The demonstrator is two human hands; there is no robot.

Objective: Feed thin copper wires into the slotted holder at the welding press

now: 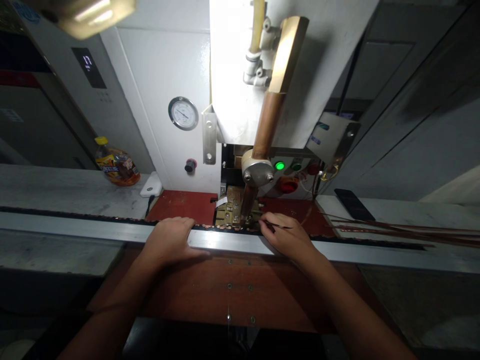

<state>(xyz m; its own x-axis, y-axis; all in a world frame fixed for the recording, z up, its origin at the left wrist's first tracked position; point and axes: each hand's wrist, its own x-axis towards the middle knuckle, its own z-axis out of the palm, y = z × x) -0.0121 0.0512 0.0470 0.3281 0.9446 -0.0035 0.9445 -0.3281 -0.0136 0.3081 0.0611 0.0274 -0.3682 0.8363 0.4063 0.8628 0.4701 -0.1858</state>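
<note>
A long silvery metal bar runs from side to side in front of the machine, with a dark strip bearing copper-coloured pieces along its back edge. My left hand grips the bar left of centre, fingers over the top and thumb along the front. Just right of the copper electrode rod, my right hand is closed in a pinch on a thin dark stick. The rod's lower end comes down at a brass fixture behind the bar. Its exact contact point is too small to make out.
Reddish-brown boards flank the fixture. A drink bottle and a white box stand left. At right lie a dark phone and several long copper-coloured strips. The machine has a gauge and a lit green button.
</note>
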